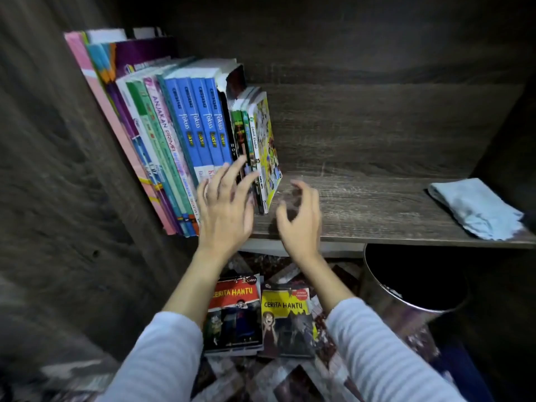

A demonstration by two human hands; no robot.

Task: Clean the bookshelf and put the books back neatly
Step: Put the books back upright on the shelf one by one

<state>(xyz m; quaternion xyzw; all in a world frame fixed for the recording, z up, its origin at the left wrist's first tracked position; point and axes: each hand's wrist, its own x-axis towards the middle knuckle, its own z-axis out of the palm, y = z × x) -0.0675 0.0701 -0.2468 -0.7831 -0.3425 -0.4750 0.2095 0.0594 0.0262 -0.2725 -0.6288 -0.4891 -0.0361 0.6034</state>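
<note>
A row of books point(185, 132) stands leaning left on the dark wooden shelf point(377, 210), from tall pink and purple ones to four blue "fokus" spines and small comics. The last one is a yellow comic point(268, 152). My left hand point(224, 204) has spread fingers touching the lower spines of the small comics. My right hand point(300, 219) hovers just right of the yellow comic, fingers loosely curled, holding nothing. Two "Cerita Hantu" books point(235, 311) point(285, 320) lie flat on the floor below.
A folded light blue cloth point(475, 210) lies at the shelf's right end. A dark round metal bin point(412, 288) stands on the floor under the shelf's right half. The cabinet's side wall point(58, 169) closes the left. Patterned floor lies beneath.
</note>
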